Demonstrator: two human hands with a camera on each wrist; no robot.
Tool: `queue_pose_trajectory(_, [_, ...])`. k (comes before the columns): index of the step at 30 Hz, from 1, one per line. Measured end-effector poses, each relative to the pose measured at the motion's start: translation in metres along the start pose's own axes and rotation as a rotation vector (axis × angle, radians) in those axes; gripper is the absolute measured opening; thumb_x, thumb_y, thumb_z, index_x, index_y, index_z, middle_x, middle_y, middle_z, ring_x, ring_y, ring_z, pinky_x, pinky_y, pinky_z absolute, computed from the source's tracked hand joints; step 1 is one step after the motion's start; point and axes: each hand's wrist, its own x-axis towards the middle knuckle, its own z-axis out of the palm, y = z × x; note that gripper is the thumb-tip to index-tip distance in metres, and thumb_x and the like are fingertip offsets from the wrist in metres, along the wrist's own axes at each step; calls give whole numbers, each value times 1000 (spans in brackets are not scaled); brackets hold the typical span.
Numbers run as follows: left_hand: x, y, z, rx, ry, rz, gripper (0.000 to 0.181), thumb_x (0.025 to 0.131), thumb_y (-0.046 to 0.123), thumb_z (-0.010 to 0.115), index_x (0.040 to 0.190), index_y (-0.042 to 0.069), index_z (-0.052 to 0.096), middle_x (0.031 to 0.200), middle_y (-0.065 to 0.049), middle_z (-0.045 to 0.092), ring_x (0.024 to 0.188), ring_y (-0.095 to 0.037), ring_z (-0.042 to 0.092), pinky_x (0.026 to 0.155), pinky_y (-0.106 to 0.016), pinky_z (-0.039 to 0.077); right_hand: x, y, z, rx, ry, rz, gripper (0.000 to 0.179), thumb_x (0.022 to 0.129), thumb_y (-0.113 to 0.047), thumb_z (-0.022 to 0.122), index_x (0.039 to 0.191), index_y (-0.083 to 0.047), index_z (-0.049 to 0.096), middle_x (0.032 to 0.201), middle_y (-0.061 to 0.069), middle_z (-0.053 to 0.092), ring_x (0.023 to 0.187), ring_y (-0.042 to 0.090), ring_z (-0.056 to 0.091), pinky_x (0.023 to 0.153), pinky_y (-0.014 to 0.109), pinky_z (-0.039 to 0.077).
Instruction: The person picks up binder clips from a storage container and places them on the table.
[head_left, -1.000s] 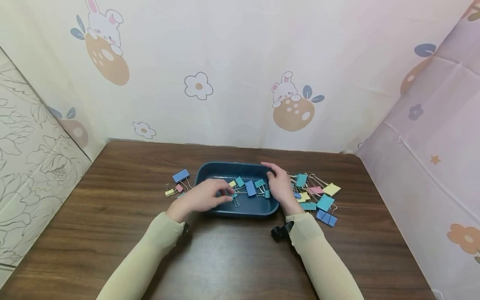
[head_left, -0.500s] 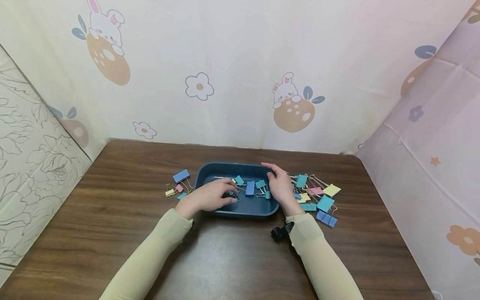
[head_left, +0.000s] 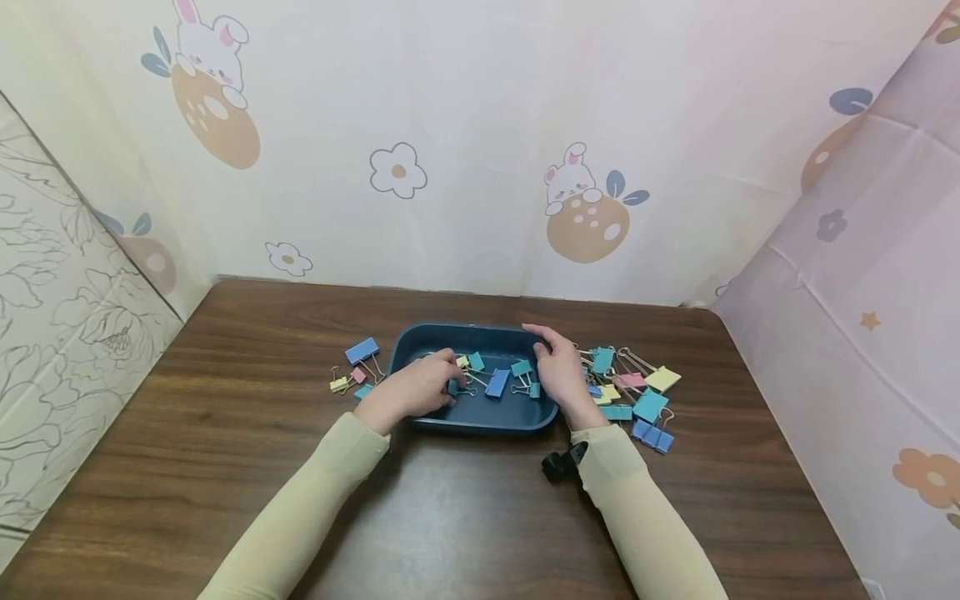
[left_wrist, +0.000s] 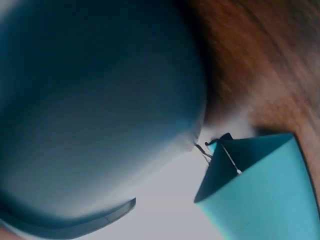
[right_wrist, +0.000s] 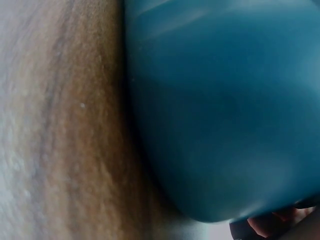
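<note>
A dark blue tray [head_left: 480, 423] stands on the table with several binder clips in it. My left hand [head_left: 411, 390] reaches over its left side, and the thumb and fingers pinch a small teal binder clip [head_left: 452, 387] low in the tray. Right of that lie a blue binder clip [head_left: 497, 383] and more small teal and yellow ones. At the right end, my right hand [head_left: 558, 372] grips the tray's rim, thumb inside. The tray's outer wall [right_wrist: 225, 110] fills much of the right wrist view. A teal binder clip [left_wrist: 260, 195] shows large beside the tray in the left wrist view.
Left of the tray are a blue binder clip [head_left: 362, 351], a pink one [head_left: 359, 376] and a yellow one [head_left: 340, 384]. A pile with teal [head_left: 651, 406], yellow [head_left: 663, 380] and blue [head_left: 652, 436] clips lies to the right. A patterned curtain [head_left: 480, 233] hangs behind the table.
My left hand has shifted slightly left and lower into the tray, the teal binder clip moving left and turning with it. The blue clip inside has tilted. My right hand stays on the rim.
</note>
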Motion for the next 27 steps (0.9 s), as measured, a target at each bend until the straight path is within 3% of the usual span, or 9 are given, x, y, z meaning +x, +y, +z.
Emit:
queue_pose_trajectory(8, [2,-1,0,6,14,23,11,91,10,72,102,12,75,108,-4,61,94,-18,57,89,-37,51,0,-1,0,3,1,10,38,107,-13,43,138,-27,59,150,5,48,133,28,45,107,55,36])
queue_pose_trajectory(18, [-4,-2,-5,-42,64,43,13,93,18,72,104,12,75,102,0,60,89,-14,57,84,-32,51,1,1,0,-9,5,-7,38,107,-13,43,138,-27,59,148,5,49,105,30,53,82,42,40])
queue_pose_trajectory(27, [-24,-15,-26,-196,156,80,16,93,22,72,105,12,76,97,4,59,80,-10,56,71,-26,51,1,2,0,-7,2,-2,38,107,-13,43,138,-28,59,149,5,48,112,29,52,88,44,40])
